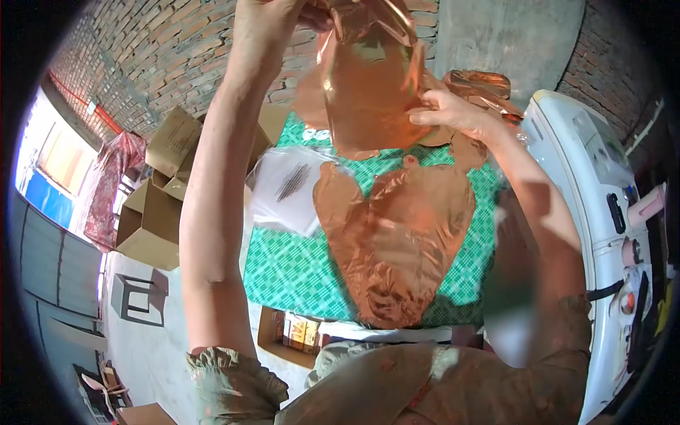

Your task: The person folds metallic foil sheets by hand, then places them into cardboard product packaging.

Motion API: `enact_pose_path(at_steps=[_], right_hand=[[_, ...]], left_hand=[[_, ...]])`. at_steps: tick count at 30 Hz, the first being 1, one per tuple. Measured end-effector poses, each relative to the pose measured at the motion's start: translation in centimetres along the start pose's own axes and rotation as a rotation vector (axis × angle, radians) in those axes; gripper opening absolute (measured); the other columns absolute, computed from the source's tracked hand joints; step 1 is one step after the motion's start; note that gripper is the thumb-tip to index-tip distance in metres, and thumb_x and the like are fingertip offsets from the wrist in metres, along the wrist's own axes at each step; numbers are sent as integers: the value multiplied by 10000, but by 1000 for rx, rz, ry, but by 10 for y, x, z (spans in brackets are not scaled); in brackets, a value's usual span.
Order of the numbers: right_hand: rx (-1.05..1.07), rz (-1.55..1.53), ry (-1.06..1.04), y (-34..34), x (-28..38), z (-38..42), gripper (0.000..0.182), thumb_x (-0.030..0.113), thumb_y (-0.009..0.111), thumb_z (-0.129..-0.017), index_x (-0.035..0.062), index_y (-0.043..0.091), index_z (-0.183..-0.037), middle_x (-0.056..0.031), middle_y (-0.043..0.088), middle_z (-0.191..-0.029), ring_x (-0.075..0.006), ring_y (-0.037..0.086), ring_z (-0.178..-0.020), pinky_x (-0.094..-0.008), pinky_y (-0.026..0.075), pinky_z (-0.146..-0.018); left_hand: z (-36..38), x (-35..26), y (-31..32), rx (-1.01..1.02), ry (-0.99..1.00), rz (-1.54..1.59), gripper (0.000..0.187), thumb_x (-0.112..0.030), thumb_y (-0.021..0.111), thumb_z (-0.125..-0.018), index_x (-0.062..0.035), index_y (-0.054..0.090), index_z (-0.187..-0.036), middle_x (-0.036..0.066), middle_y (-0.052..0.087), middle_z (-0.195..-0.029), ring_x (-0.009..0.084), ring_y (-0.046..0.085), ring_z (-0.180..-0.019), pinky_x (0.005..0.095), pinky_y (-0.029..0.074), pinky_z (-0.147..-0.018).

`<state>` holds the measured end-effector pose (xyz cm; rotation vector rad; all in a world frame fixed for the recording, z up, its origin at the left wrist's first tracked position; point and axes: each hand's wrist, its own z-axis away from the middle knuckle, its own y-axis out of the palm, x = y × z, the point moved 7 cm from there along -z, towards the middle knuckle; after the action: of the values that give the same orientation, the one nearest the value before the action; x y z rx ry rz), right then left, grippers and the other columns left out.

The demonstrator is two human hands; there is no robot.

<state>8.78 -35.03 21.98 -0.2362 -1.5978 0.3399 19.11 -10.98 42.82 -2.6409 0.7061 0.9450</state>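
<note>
A shiny copper-coloured foil piece (pixel 372 92) is held up over the far part of the table. My left hand (pixel 315 15) grips its upper left edge, with the fingers partly hidden. At its right side, my right hand (pixel 450 112) pinches the foil between thumb and fingers. Below it, a heart-shaped copper foil sheet (pixel 404 234) lies on the green patterned tablecloth (pixel 290 273). To the left of the heart rests a stack of clear plastic bags (pixel 283 188) with dark marks.
More folded copper foil (pixel 482 85) sits at the back right. A white refrigerator (pixel 567 149) stands to the right. Open cardboard boxes (pixel 159 227) are on the left, another box (pixel 283 340) is below the table's front edge, and a brick wall (pixel 170 49) rises behind.
</note>
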Motion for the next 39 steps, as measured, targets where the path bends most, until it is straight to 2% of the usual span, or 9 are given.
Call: enact_pose_path(at_steps=[3,7,13,15,19,21,26,31,39], right_hand=[[30,-388,31,4,6,18,454,87,647,-1030,-28,574,-1463,-146,714,-1299,-255,661,-1281,-364,523,-1094],[150,-592,-152,-5,12,36,496,70,589,-1038,9,534,-1526,-102,630,-1476,-256,656,-1284,-447,533,-1136],[-43,-187,-10,89,15,59,769,597,547,-1072,37,438,-1586,-128,595,-1488,-224,567,-1377,-420,507,-1104],[-93,-313,9,149,51,93,843,675,509,-1057,7,439,-1567,-193,606,-1437,-272,586,-1330,-449,516,-1076],[188,-743,-182,219,-6,58,841,703,412,-1074,-22,557,-1475,-155,681,-1325,-265,647,-1224,-425,504,-1070],[203,-783,-81,247,-2,68,771,649,413,-1097,-7,573,-1470,-120,702,-1301,-248,653,-1228,-439,510,-1076],[235,-1000,24,292,-50,53,506,434,481,-1137,92,563,-1500,-47,741,-1217,-172,694,-1127,-351,591,-942],[-21,-1064,191,257,-98,78,301,182,634,-1076,54,641,-1347,-50,727,-1144,-158,711,-1005,-336,602,-847],[-374,-337,126,130,-43,140,222,284,623,-1091,88,679,-1178,13,718,-1032,-83,687,-937,-238,547,-815]], left_hand=[[12,-42,-10,131,-6,46,223,-285,663,-1091,-71,701,-1043,-3,708,-872,74,652,-743,245,524,-651],[34,-94,-24,216,54,174,306,-384,624,-1096,-93,718,-1080,-4,736,-950,68,676,-821,263,546,-714],[47,-129,-32,332,126,496,535,-574,539,-1064,-94,761,-982,53,752,-874,145,692,-793,277,540,-752],[80,-156,-23,140,7,565,552,-579,534,-1063,-86,758,-958,53,748,-861,151,689,-793,291,543,-755],[94,-137,-48,479,117,686,676,-683,540,-1005,-37,736,-1028,113,751,-944,256,702,-876,369,558,-839],[110,-131,-86,267,82,736,558,-531,522,-1081,4,676,-1118,129,659,-1042,259,615,-1033,421,467,-1010],[148,-126,-94,332,28,548,616,-666,385,-1055,-78,507,-917,42,386,-813,207,337,-778,367,304,-765],[190,-96,-139,334,-141,796,743,-772,338,-1037,-77,454,-801,55,382,-747,206,345,-696,399,361,-725],[362,-8,-189,57,-765,424,600,-616,474,-1079,-57,591,-893,131,629,-929,211,606,-844,315,496,-751]])
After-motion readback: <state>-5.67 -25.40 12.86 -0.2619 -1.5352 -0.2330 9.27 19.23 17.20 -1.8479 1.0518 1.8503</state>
